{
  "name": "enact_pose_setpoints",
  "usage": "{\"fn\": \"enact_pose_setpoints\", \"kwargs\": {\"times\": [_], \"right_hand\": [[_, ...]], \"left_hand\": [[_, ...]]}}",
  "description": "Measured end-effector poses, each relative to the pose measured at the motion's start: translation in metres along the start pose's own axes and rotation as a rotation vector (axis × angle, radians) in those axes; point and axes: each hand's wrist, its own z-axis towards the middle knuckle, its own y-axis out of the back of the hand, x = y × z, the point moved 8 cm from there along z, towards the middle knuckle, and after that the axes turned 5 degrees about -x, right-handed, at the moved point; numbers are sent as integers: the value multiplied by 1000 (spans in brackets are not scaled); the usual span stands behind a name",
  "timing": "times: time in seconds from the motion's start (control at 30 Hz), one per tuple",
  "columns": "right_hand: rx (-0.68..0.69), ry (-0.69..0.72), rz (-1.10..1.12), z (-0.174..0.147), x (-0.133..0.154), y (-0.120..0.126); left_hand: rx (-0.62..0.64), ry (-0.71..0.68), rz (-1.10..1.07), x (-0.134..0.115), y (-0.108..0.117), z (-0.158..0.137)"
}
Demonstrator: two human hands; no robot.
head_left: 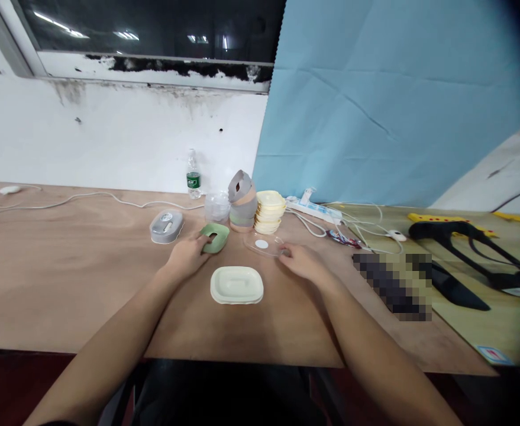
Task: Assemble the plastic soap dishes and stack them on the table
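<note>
My left hand [189, 254] grips a green rounded cover [219, 239] with a dark slot in its middle, by its left edge. Farther right, my right hand [303, 261] pinches the right edge of a flat clear plastic piece [251, 241] that bears a white round spot. Between my forearms a cream rounded tray-like piece [236, 286] lies on the table. A grey lidded oval box [166, 227] stands left of the green cover. Behind my hands are a stack of cream pieces [270, 205] and a pile of grey and beige covers [242, 204].
Clear plastic containers [217, 208] and a water bottle [193, 177] stand near the wall. A white power strip [317, 209] and cables run along the back right. Black straps [468, 260] and a pixelated dark item [393, 287] lie on the right.
</note>
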Motion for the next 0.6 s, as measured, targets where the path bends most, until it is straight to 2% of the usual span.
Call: {"fn": "enact_pose_setpoints", "kwargs": {"times": [0.1,0.23,0.33,0.4,0.5,0.6], "right_hand": [[-86,-38,-49,1,-4,15],[-214,123,193,-10,35,23],[-201,251,409,-24,69,17],[-205,263,513,-29,79,15],[-210,218,634,-30,78,14],[-152,163,718,-26,71,6]], "left_hand": [[-163,-9,-109,-6,18,0],[-298,-44,-361,-21,36,-4],[-254,-36,-489,-30,33,-7],[-195,-8,-512,-32,28,-8],[-101,32,-440,-30,22,-10],[35,-55,-365,-37,20,-10]]}}
